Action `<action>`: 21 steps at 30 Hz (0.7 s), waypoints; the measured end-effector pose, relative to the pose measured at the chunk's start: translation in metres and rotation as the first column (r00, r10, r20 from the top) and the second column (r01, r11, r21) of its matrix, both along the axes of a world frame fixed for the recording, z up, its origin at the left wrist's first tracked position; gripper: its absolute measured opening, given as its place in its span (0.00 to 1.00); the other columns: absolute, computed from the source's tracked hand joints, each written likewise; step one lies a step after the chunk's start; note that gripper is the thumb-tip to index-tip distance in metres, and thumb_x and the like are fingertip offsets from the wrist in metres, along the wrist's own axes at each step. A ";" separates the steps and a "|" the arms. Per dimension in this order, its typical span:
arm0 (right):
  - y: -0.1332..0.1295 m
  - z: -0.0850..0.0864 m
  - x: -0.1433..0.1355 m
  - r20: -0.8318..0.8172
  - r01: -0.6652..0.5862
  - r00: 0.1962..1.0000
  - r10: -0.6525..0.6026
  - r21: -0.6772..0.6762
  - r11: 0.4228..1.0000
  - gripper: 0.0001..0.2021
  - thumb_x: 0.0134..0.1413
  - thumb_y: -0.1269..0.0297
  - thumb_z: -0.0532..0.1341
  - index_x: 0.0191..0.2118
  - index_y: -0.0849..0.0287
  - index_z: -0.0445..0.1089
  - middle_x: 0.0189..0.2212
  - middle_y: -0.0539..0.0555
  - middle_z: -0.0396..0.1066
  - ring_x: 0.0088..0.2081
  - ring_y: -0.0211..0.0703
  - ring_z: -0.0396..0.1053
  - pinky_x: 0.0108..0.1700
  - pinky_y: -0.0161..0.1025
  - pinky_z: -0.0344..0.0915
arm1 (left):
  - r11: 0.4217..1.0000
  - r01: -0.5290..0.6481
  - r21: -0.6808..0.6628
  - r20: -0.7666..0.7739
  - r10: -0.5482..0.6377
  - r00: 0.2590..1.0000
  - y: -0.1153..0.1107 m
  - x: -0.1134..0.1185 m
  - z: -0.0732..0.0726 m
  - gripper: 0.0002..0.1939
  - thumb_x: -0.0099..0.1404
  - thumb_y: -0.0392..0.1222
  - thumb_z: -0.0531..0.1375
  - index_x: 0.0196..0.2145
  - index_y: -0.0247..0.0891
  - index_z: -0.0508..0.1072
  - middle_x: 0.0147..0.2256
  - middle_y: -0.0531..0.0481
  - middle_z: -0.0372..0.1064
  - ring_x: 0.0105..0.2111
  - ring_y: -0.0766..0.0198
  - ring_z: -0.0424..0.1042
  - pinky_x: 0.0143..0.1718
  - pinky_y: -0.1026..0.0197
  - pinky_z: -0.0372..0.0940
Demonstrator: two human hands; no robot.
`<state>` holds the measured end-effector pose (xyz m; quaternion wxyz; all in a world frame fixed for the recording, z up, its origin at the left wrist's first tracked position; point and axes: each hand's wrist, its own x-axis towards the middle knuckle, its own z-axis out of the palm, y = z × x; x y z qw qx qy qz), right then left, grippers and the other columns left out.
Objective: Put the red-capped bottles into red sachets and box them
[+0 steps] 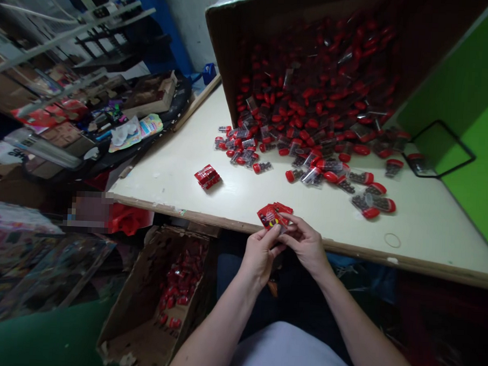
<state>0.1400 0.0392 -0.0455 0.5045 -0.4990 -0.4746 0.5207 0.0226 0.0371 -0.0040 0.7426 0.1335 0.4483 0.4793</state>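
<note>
At the table's front edge, my left hand (262,254) pinches several small red printed cards (270,215) by their lower side. My right hand (307,244) is closed at their right edge, thumb and fingers against them. The cards overlap in a loose fan; whether they are flat cards or thin sachets I cannot tell. A neat stack of similar shiny red pieces (207,177) lies on the table to the left. Beyond my hands, small clear tubes with red caps and dark beads (361,177) are strewn about.
A large cardboard box (221,52) lies on its side, spilling many red-capped tubes onto the white table (180,164). Below left stands an open carton (131,307) with red packs inside. A rubber band (392,240) and black wire frame (467,155) are at right; a cluttered bench (178,102) is at left.
</note>
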 end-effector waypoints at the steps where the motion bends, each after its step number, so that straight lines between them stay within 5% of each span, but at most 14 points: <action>1: 0.000 0.001 -0.004 0.026 -0.003 1.000 0.003 -0.003 1.000 0.24 0.46 0.59 0.67 0.51 0.50 0.68 0.33 0.50 0.75 0.35 0.45 0.74 0.43 0.42 0.69 | 1.000 -0.013 -0.005 -0.008 0.013 1.000 0.000 -0.001 0.001 0.13 0.51 0.44 0.67 0.32 0.32 0.77 0.33 0.43 0.75 0.34 0.64 0.71 0.39 0.60 0.64; 5: 0.007 0.007 -0.012 0.137 -0.103 0.986 0.097 0.036 0.994 0.24 0.46 0.58 0.66 0.52 0.50 0.67 0.33 0.50 0.75 0.35 0.44 0.74 0.42 0.41 0.69 | 0.997 -0.068 -0.037 -0.068 0.065 0.996 -0.002 -0.019 0.001 0.15 0.49 0.45 0.68 0.32 0.32 0.76 0.35 0.41 0.75 0.37 0.60 0.73 0.42 0.58 0.64; 9: 0.046 0.013 0.017 0.306 -0.077 0.951 0.037 0.120 0.990 0.21 0.49 0.56 0.63 0.50 0.55 0.69 0.32 0.52 0.75 0.31 0.42 0.72 0.38 0.40 0.70 | 0.977 -0.207 -0.044 -0.348 0.179 0.920 -0.014 -0.093 -0.019 0.16 0.47 0.45 0.68 0.33 0.35 0.76 0.38 0.42 0.75 0.40 0.57 0.73 0.40 0.58 0.65; 12: 0.091 0.012 0.056 0.587 0.150 0.773 -0.241 0.201 0.968 0.18 0.53 0.55 0.59 0.46 0.58 0.71 0.35 0.56 0.74 0.31 0.44 0.71 0.38 0.44 0.68 | 0.951 -0.299 -0.076 -0.731 0.151 0.666 -0.029 -0.182 -0.049 0.17 0.45 0.48 0.67 0.31 0.36 0.75 0.26 0.47 0.74 0.32 0.53 0.74 0.31 0.58 0.64; 15: 0.129 0.006 0.078 0.793 0.347 0.500 -0.349 0.186 0.919 0.22 0.51 0.51 0.60 0.44 0.64 0.69 0.34 0.62 0.73 0.36 0.53 0.71 0.39 0.48 0.65 | 0.948 -0.282 -0.147 -0.970 -0.082 0.229 -0.040 -0.249 -0.068 0.16 0.41 0.48 0.67 0.27 0.36 0.74 0.22 0.47 0.72 0.35 0.42 0.72 0.34 0.52 0.63; 17: 0.144 0.001 0.079 0.861 0.436 0.377 -0.341 0.159 0.886 0.27 0.48 0.47 0.61 0.46 0.66 0.65 0.37 0.67 0.71 0.40 0.59 0.69 0.39 0.50 0.63 | 0.975 -0.215 -0.059 -0.998 -0.060 0.004 -0.039 -0.255 -0.068 0.18 0.42 0.49 0.66 0.31 0.37 0.74 0.29 0.44 0.73 0.41 0.40 0.70 0.40 0.50 0.62; 18: 0.149 -0.002 0.076 0.879 0.465 0.343 -0.332 0.148 0.873 0.29 0.47 0.46 0.61 0.47 0.67 0.64 0.40 0.69 0.69 0.41 0.61 0.68 0.39 0.50 0.63 | 0.987 -0.159 0.021 -0.999 0.015 -0.036 -0.035 -0.244 -0.064 0.20 0.45 0.50 0.65 0.34 0.37 0.74 0.34 0.42 0.73 0.43 0.42 0.69 0.43 0.50 0.61; 19: 0.152 -0.003 0.072 0.888 0.486 0.326 -0.325 0.138 0.863 0.30 0.46 0.46 0.62 0.47 0.66 0.63 0.42 0.70 0.68 0.42 0.61 0.68 0.40 0.51 0.63 | 0.989 -0.096 0.116 -0.993 0.114 -0.028 -0.030 -0.225 -0.059 0.21 0.49 0.51 0.63 0.38 0.37 0.73 0.37 0.42 0.73 0.43 0.46 0.69 0.44 0.52 0.60; 21: 0.157 -0.006 0.067 0.890 0.515 0.335 -0.310 0.103 0.851 0.29 0.44 0.47 0.63 0.46 0.64 0.63 0.43 0.69 0.67 0.44 0.61 0.67 0.40 0.50 0.62 | 0.966 0.015 0.260 -0.961 0.257 0.105 -0.013 -0.171 -0.048 0.18 0.55 0.51 0.59 0.39 0.38 0.72 0.39 0.43 0.72 0.40 0.53 0.70 0.44 0.57 0.61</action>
